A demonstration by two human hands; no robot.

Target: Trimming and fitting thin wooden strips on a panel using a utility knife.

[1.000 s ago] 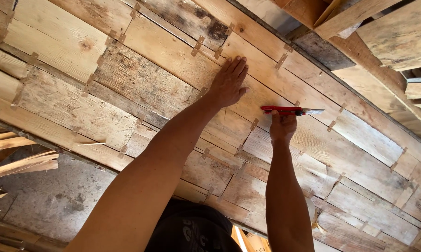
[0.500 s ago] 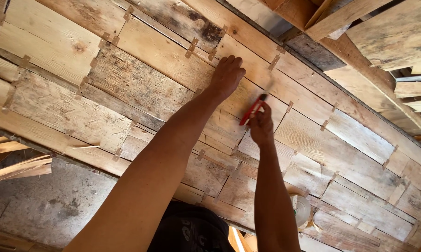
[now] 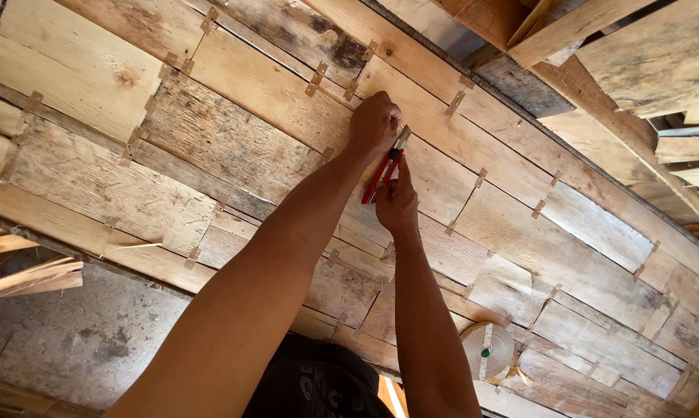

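Wood scraps point(image 3: 28, 275) at far left, beside concrete floor point(image 3: 94, 340). Patched sheet of wood panels point(image 3: 210, 131) joined with small tape strips point(image 3: 316, 77) fills middle. Left hand point(image 3: 374, 124) pressed on panels, fingers curled, grip on nothing I can see. Right hand point(image 3: 396, 203) just below, grip closed on red knife point(image 3: 386, 172), blade tip at left fingers. Tape roll point(image 3: 489, 352) lower right, on panels.

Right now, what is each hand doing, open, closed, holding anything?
Left hand: curled closed against the wooden boards.
Right hand: closed on the red utility knife.
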